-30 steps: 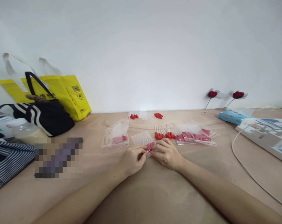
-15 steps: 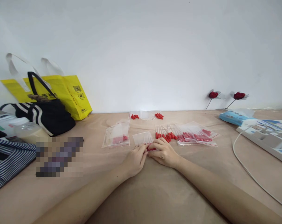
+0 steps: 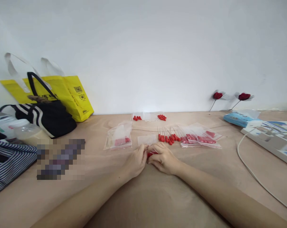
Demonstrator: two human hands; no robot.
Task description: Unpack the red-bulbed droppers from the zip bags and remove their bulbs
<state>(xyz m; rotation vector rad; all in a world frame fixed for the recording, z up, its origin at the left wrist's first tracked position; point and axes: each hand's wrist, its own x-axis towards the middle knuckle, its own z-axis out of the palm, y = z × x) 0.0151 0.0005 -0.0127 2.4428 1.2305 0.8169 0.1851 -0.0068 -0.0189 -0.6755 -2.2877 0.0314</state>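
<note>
My left hand (image 3: 136, 161) and my right hand (image 3: 164, 159) meet at a small clear zip bag (image 3: 146, 139), fingers pinched on its near edge. Red tips show inside the bag between the hands; my fingers cover much of the near edge. Just beyond my right hand lies a loose group of white sticks with red tips (image 3: 170, 138). Filled zip bags (image 3: 200, 136) overlap to the right of them. Another zip bag (image 3: 121, 136) with red-tipped sticks lies beyond my left hand, to the left.
A further bag (image 3: 149, 117) with red pieces at both ends lies near the wall. On the left stand a yellow bag (image 3: 80, 104), a black bag (image 3: 55, 122) and a jar (image 3: 30, 133). A power strip (image 3: 273, 139), cable (image 3: 246, 167) and blue tissue pack (image 3: 239, 119) are right.
The held bag has shifted slightly, and the white sticks that showed in it are less distinct now. Both hands have moved a little and still grip its near edge.
</note>
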